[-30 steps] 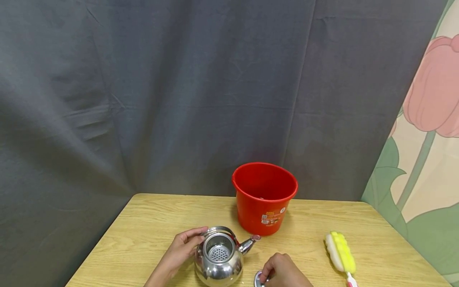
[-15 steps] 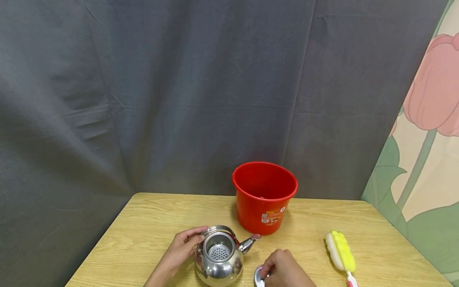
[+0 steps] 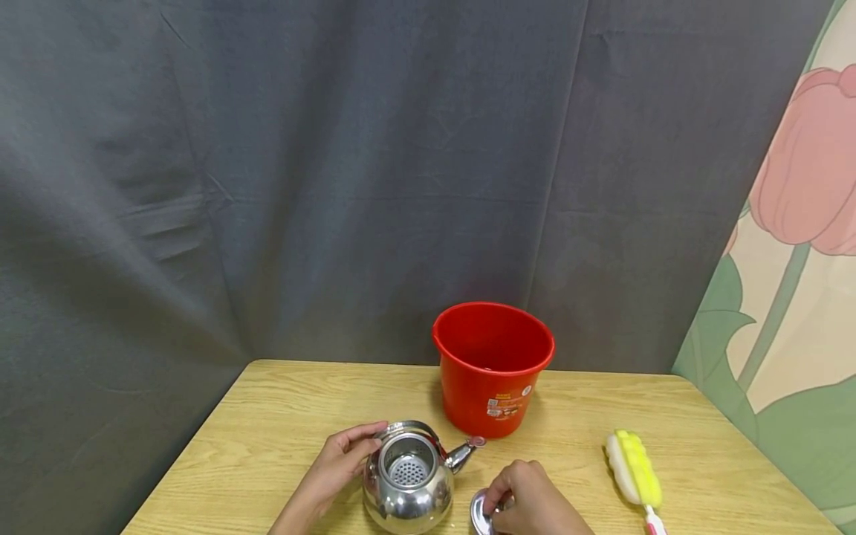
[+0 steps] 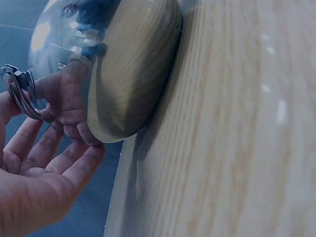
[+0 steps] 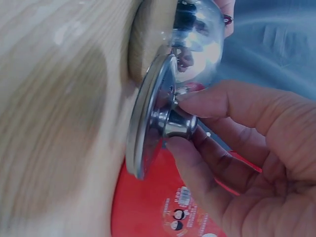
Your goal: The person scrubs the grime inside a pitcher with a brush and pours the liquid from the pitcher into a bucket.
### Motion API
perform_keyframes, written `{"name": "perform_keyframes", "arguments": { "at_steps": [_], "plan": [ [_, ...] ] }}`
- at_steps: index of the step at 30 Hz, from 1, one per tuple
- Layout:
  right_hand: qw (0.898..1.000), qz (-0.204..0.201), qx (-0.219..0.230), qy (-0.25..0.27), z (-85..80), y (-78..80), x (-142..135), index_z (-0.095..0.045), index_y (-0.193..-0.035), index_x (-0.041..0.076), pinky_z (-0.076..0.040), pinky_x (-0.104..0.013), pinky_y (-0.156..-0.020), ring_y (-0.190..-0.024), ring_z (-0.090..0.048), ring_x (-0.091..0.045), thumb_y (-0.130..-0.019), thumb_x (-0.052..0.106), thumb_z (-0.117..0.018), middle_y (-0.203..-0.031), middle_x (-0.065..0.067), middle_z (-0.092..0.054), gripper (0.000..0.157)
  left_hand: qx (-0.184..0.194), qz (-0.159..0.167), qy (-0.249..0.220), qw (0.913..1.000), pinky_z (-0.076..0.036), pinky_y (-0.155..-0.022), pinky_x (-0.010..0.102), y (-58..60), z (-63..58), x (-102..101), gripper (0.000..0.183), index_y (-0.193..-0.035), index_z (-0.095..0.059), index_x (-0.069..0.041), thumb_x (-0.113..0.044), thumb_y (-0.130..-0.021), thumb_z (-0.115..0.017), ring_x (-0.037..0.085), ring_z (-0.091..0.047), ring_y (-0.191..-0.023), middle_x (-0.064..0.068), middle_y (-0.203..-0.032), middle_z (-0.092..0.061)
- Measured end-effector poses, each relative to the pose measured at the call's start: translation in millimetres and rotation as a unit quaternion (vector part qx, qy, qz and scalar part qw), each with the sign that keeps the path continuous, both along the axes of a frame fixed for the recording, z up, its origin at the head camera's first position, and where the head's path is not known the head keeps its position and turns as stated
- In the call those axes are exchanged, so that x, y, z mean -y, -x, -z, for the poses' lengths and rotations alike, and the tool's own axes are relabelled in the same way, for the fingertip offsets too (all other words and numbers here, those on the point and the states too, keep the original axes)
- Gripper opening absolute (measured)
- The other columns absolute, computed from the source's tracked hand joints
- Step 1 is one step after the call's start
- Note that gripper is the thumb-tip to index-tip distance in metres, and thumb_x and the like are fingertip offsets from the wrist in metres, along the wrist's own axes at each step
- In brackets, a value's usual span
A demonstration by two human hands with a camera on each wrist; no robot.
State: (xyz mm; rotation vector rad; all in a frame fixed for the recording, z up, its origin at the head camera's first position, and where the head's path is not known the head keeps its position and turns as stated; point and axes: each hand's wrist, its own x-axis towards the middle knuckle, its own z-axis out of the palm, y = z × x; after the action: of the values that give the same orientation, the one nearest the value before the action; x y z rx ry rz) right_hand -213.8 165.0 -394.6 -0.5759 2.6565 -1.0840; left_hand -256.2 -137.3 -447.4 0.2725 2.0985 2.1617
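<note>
A shiny steel kettle (image 3: 408, 505) stands lidless on the wooden table, its round mouth showing a perforated strainer (image 3: 409, 471) inside. Its spout points right. My left hand (image 3: 339, 462) holds the kettle at the left end of its handle (image 3: 413, 426); in the left wrist view, fingertips also touch the polished body (image 4: 133, 74). To the kettle's right, my right hand (image 3: 524, 499) pinches the knob (image 5: 177, 123) of the round steel lid (image 5: 150, 116) between thumb and fingers. Tilted, the lid appears slightly off the table; its far side is partly hidden by the hand in the head view.
A red bucket (image 3: 484, 401) stands behind the kettle's spout, near the table's back. At the right lies a yellow and white sponge brush (image 3: 635, 468) with a pink-and-white handle. Grey cloth (image 3: 374, 186) hangs behind the wooden table (image 3: 267, 416).
The right hand has shifted the lid slightly left and away from the front edge, bringing more of it into view. The kettle and left hand stay put.
</note>
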Motion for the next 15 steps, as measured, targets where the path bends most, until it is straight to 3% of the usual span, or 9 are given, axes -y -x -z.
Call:
{"name": "perform_keyframes", "arguments": {
  "at_steps": [4,8,10,15],
  "plan": [
    [1.000,-0.010,-0.004,0.003,-7.0,-1.6,1.2,-0.071,-0.070,0.015,-0.042,-0.024,-0.052,-0.065,-0.050,-0.016,-0.066,-0.006,-0.072,-0.066,0.006,-0.060,0.021,-0.008,0.006,-0.003,1.0000,-0.047,-0.081,0.024,-1.4,0.6,0.0,0.043,-0.130,-0.052,0.000,-0.020,-0.092,-0.056,0.010,-0.056,-0.101,0.014,-0.129,-0.055],
    [1.000,-0.016,0.012,0.009,-16.2,-1.9,3.7,-0.072,-0.073,0.014,-0.048,-0.025,-0.055,-0.066,-0.053,-0.017,-0.068,-0.003,-0.075,-0.070,0.004,-0.064,0.018,-0.007,0.008,0.000,0.9999,-0.047,-0.087,0.028,-2.2,0.7,1.0,0.043,-0.130,-0.053,-0.001,-0.022,-0.092,-0.057,0.014,-0.055,-0.109,0.014,-0.130,-0.055],
    [1.000,-0.023,0.010,0.011,-21.0,-2.0,5.1,-0.073,-0.074,0.014,-0.049,-0.025,-0.057,-0.065,-0.055,-0.017,-0.069,-0.002,-0.075,-0.071,0.003,-0.065,0.017,-0.005,0.007,0.004,1.0000,-0.047,-0.086,0.027,-2.2,0.4,1.7,0.043,-0.130,-0.054,-0.002,-0.023,-0.092,-0.057,0.013,-0.055,-0.108,0.013,-0.129,-0.055],
    [0.999,-0.042,-0.013,0.022,-31.6,-2.6,8.9,-0.073,-0.075,0.013,-0.051,-0.023,-0.055,-0.062,-0.057,-0.014,-0.069,-0.004,-0.071,-0.071,0.004,-0.066,0.018,-0.001,-0.004,0.021,0.9998,-0.044,-0.069,0.019,-1.8,-1.1,1.8,0.043,-0.129,-0.056,-0.005,-0.024,-0.090,-0.060,0.007,-0.053,-0.087,0.009,-0.125,-0.058]
  ]
}}
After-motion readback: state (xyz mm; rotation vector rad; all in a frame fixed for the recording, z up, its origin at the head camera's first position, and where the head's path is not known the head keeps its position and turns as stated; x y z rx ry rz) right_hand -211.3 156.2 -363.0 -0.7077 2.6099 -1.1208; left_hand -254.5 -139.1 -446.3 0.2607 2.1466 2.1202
